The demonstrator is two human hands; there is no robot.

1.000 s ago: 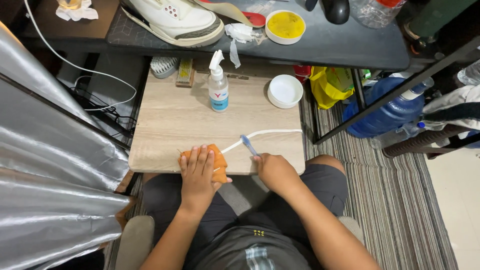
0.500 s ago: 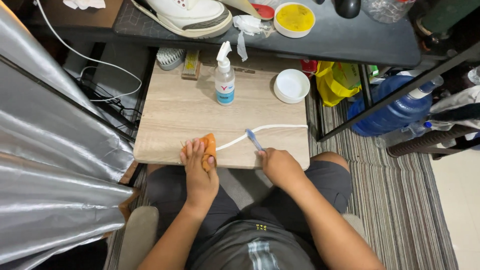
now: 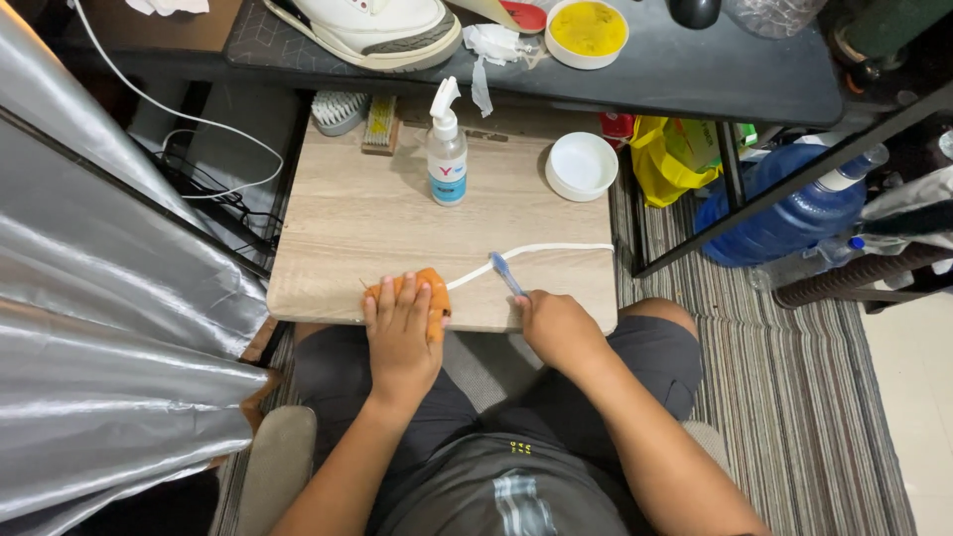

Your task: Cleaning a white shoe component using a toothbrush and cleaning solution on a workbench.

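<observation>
Down at the near edge of the surface [image 3: 328, 228], the left hand [image 3: 402, 333] lies flat on an orange cloth [image 3: 434, 298], pinning a white lace [image 3: 536, 250] so it stays put; the right hand [image 3: 556, 328] has its grip pinched on a blue brush [image 3: 506, 273], bristles on the lace.

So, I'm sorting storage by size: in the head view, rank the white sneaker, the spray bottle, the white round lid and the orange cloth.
1. white sneaker, though cut off at the top edge
2. spray bottle
3. white round lid
4. orange cloth, mostly hidden under the left hand, so unsure

matt wood tabletop [image 3: 357, 218], orange cloth [image 3: 434, 290], plastic spray btl [image 3: 446, 159]
</observation>
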